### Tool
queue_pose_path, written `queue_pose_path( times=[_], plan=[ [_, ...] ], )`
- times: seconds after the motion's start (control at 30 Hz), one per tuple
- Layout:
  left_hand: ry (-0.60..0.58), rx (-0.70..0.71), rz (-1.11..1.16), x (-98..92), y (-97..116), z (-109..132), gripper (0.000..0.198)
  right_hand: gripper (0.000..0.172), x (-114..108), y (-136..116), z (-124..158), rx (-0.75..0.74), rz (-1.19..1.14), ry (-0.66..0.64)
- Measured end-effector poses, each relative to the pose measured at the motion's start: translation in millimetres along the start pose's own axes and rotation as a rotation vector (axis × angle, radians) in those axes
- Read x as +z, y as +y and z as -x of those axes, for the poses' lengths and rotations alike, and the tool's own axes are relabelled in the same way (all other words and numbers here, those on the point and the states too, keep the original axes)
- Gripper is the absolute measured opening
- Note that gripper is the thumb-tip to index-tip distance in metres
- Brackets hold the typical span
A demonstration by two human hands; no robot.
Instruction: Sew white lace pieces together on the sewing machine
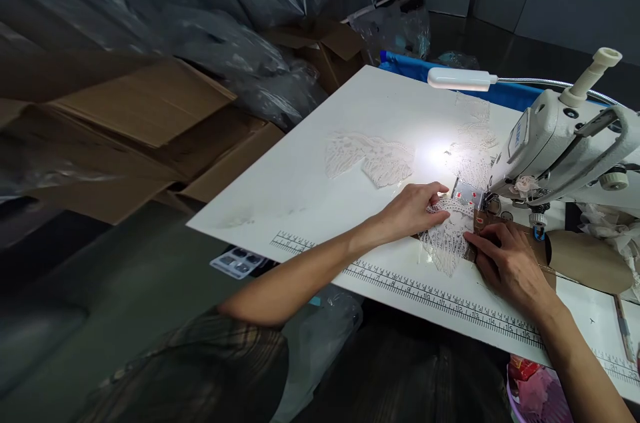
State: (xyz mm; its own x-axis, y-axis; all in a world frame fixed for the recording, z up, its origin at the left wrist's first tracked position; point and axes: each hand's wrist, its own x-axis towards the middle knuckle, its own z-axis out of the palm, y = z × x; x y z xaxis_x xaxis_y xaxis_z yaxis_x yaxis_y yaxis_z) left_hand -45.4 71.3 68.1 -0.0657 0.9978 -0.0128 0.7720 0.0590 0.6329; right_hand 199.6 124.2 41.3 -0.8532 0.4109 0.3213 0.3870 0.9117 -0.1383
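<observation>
The white lace piece [450, 239], openwork and sheer with a pointed near end, lies just left of the sewing machine [533, 133]. The left hand [413, 209] rests thumb and forefinger apart on it; the right hand's [510, 266] forefinger touches its edge, whether pinching I cannot tell.

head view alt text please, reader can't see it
Left hand on white lace, right hand at its edge, by a sewing machine on a white table. More lace lies farther back; open cardboard boxes at left.

There are two hands [414, 211] [514, 266], one sewing machine [545, 133], one lamp [457, 79] (and one purple basket [559, 403]).
</observation>
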Motion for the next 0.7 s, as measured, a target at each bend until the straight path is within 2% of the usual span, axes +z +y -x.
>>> queue_pose_path(
  times=[0.07,0.17,0.23,0.3,0.37,0.5,0.7],
  plan=[
    [0.075,0.097,-0.139,-0.1,-0.2,-0.1,0.044,0.036,0.1,-0.3,0.0,-0.002,0.02,0.001],
    [0.131,0.416,-0.318,3.2,1.2,-4.9,0.026,0.035,0.2,-1.2,0.1,-0.006,0.036,0.016],
    [0.051,0.674,-0.377,7.6,3.5,-11.5,0.026,0.035,-0.2,-2.1,-0.1,-0.007,0.04,0.023],
    [-0.047,0.839,-0.428,11.8,5.9,-19.3,0.029,0.037,-1.3,-3.2,-0.4,-0.005,0.053,0.012],
    [-0.107,0.889,-0.486,14.1,6.9,-26.0,0.028,0.038,-2.7,-4.3,-0.5,0.0,0.07,-0.009],
    [-0.179,0.866,-0.576,13.1,5.0,-30.7,0.032,0.038,-3.7,-6.1,-0.1,-0.005,0.076,-0.026],
    [-0.17,0.766,-0.558,11.8,6.1,-30.4,0.035,0.037,1.1,-7.0,-0.4,0.057,0.082,0.006]
  ],
)
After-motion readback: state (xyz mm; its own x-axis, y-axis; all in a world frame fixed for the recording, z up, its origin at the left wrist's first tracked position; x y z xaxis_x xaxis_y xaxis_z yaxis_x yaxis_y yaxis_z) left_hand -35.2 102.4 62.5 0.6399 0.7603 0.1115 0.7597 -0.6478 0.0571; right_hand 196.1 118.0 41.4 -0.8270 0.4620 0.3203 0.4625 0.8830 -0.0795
